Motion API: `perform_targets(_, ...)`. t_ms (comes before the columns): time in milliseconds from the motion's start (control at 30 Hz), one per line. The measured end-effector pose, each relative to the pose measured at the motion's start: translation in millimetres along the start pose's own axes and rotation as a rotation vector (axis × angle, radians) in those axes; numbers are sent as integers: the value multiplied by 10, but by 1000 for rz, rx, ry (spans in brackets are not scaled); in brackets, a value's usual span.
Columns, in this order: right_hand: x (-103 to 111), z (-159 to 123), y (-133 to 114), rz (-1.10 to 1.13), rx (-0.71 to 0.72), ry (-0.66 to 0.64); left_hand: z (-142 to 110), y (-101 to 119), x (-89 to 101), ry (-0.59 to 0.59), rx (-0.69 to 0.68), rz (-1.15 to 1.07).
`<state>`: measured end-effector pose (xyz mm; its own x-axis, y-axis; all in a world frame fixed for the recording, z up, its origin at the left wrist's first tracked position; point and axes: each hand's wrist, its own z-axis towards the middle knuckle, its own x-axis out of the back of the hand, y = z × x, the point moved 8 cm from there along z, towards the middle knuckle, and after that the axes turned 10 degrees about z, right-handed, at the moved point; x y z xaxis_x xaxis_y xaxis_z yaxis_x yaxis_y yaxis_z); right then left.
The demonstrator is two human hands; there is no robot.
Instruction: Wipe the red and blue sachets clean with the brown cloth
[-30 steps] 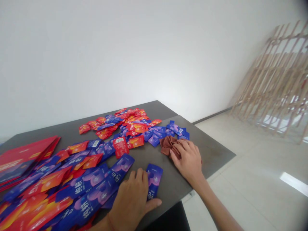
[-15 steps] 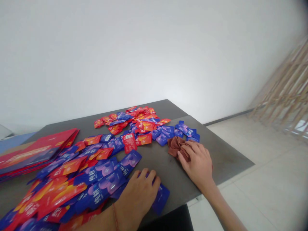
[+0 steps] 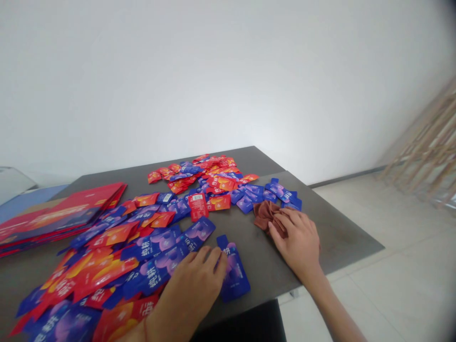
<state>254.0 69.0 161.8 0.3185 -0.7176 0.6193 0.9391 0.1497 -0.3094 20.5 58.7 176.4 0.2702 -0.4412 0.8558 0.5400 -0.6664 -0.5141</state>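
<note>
Towards five o'clock from the centre of the head view, a crumpled brown cloth [image 3: 263, 216] is lying on the dark bench [image 3: 338, 232], and the right hand [image 3: 297, 240] is gripping it, thumb on the near side and fingers bunching the folds. At six o'clock, close to the near edge, a loose blue-purple sachet [image 3: 235, 276] is lying flat, and the left hand [image 3: 197, 280] is arching beside its upper left, palm down with fingers half curled; whether the fingertips are touching it, I cannot tell. At eight o'clock, an overlapping heap of red and blue sachets [image 3: 103, 275] is spreading partly beneath the left wrist.

A sideways push from the left hand could be enough to send the loose sachet over the edge, since so little bench is remaining below it. A forward shove of the cloth could be scattering the small blue sachet group [image 3: 283, 193] just beyond it.

The loose sachet's narrow neck is pointing between eleven and twelve o'clock, its long axis running back towards five. The bunched cloth is showing no clear axis.
</note>
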Motion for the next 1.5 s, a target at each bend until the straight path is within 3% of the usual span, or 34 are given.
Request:
perform_targets(200,-18,16,17,-22,-25,-35,-107,98,141,254,-199,-13)
perform_targets(367,-22,20,28,-8,-29,-38,-26,206,99,245,-182,2)
perform_targets(500,-23,20,30,5,-26,-31,27,368,5,278,-292,-101)
perform_targets(700,-29,20,28,-5,-29,-32,136,308,-208,227,-290,-139)
perform_targets(1000,-34,17,33,-6,-32,-32,59,-26,-122,168,-255,-132)
perform_targets(1333,-38,13,39,-15,-42,-44,-103,42,-3,235,-96,126)
perform_targets(1500,-34,14,35,-16,-47,-45,-96,82,22,251,-162,100)
